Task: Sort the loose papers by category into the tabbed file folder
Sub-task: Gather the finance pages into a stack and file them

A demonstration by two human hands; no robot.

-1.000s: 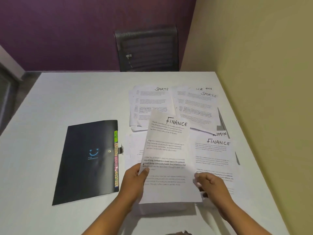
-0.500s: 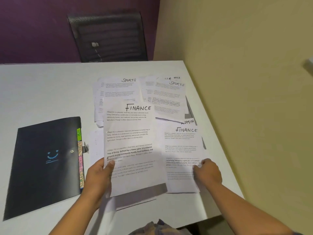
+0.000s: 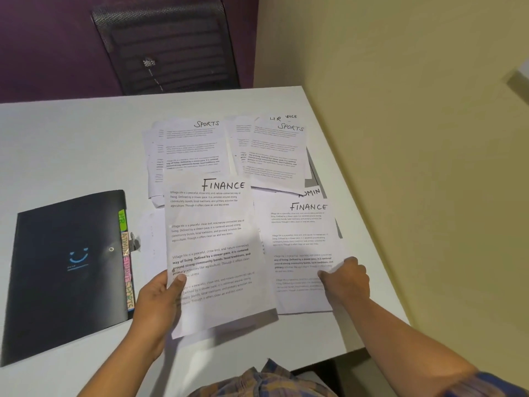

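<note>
My left hand (image 3: 159, 303) grips a sheet headed FINANCE (image 3: 217, 253) by its left edge and holds it lifted above the table. My right hand (image 3: 345, 279) pinches the right side of a second FINANCE sheet (image 3: 302, 242) that lies on the table. Behind them lie two heaps topped by SPORTS sheets (image 3: 194, 147) (image 3: 277, 150), with an ADMIN sheet (image 3: 310, 192) peeking out below. The black tabbed file folder (image 3: 68, 270) lies closed on the left, its coloured tabs (image 3: 126, 259) reading HR, ADMIN, FINANCE and SPORTS.
The white table (image 3: 71, 144) ends at a yellow wall (image 3: 400, 138) on the right, close to the papers. A black mesh chair (image 3: 166, 44) stands behind the table's far edge. The near table edge runs just below my forearms.
My right hand let go of the lifted FINANCE sheet and moved right onto the second FINANCE sheet. The left hand keeps holding the first sheet. The camera turned right.
</note>
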